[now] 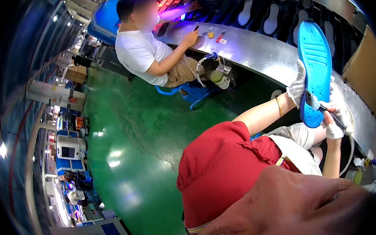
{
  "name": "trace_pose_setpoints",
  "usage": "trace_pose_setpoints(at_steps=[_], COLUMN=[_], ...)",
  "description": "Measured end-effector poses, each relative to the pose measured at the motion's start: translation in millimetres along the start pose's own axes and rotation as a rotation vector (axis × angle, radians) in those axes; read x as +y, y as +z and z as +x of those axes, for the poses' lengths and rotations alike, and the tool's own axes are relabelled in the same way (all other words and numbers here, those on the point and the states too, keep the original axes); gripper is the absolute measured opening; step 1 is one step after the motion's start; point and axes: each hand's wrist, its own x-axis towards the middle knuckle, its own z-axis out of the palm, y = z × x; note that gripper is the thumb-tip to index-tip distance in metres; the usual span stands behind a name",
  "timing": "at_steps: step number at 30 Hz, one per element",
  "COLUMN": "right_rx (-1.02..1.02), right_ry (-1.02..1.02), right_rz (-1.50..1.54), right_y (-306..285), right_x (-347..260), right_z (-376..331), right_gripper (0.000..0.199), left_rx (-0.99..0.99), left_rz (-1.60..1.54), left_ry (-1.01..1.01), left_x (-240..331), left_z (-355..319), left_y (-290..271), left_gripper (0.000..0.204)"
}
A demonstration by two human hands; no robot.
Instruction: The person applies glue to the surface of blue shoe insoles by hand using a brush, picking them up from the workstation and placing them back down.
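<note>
A bright blue shoe sole (316, 60) stands tilted in front of me, its ridged and dimpled face showing. At its left edge my left hand (297, 84), in a white glove, is closed around it. My right hand (335, 119), in a white glove with bare fingertips, is closed on a dark-handled brush (322, 108). The pale bristles touch or lie just over the lower part of the sole. Part of the brush handle is hidden by my fingers. A white cloth-like piece, likely glove or sleeve, shows behind the sole's right edge.
A metal ledge (257, 48) runs along a conveyor bearing several pale soles (271, 19). A co-worker in a white shirt (138, 51) sits to the left, holding a dark tool. A yellow block (211, 35) and red-handled cutter (220, 36) lie on the ledge. Cardboard (364, 72) stands right.
</note>
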Motion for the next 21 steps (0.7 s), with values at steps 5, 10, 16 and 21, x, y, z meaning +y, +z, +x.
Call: trace_pose_setpoints(at_steps=[5, 10, 16, 21], right_rx=[0.236, 0.139, 0.239, 0.144], right_ry=[0.128, 0.155, -0.084, 0.254], right_rz=[-0.128, 0.141, 0.074, 0.250], right_y=[-4.9, 28.8, 19.0, 19.8], right_x=[14.9, -30.4, -24.8, -43.6], right_z=[13.9, 15.3, 13.8, 10.2], right_gripper=[0.008, 0.012, 0.015, 0.017], left_rx=[0.129, -0.024, -0.233, -0.365], left_rz=[-0.009, -0.143, -0.201, -0.235], left_ry=[0.089, 0.267, 0.272, 0.247], left_x=[-5.3, 1.5, 7.2, 14.3], left_z=[21.7, 44.3, 65.9, 73.9], left_y=[-7.8, -25.6, -13.2, -14.0], left_gripper=[0.112, 0.114, 0.111, 0.123])
